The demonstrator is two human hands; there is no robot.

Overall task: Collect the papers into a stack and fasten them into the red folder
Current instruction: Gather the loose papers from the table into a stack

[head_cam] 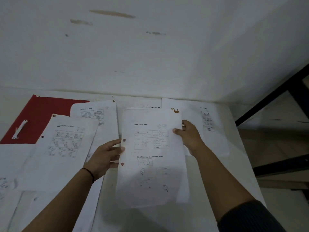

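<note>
The sheet in hand (151,158) lies nearest, raised over the bench (240,166) between both hands. It is judged light, limp and easily creased; take hold at opposite long edges, as here. The left hand (104,158) pinches its left edge, thumb on top; the right hand (190,138) pinches the upper right edge. Loose papers (63,148) lie spread around it, some overlapping. The red folder (40,118), with its white fastener (20,129), lies open at far left, partly covered.

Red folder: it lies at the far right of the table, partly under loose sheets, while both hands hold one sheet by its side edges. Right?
Not quite. The head view shows the red folder at the far left. The rest holds: loose sheets overlap it, and left hand and right hand hold the sheet.
</note>
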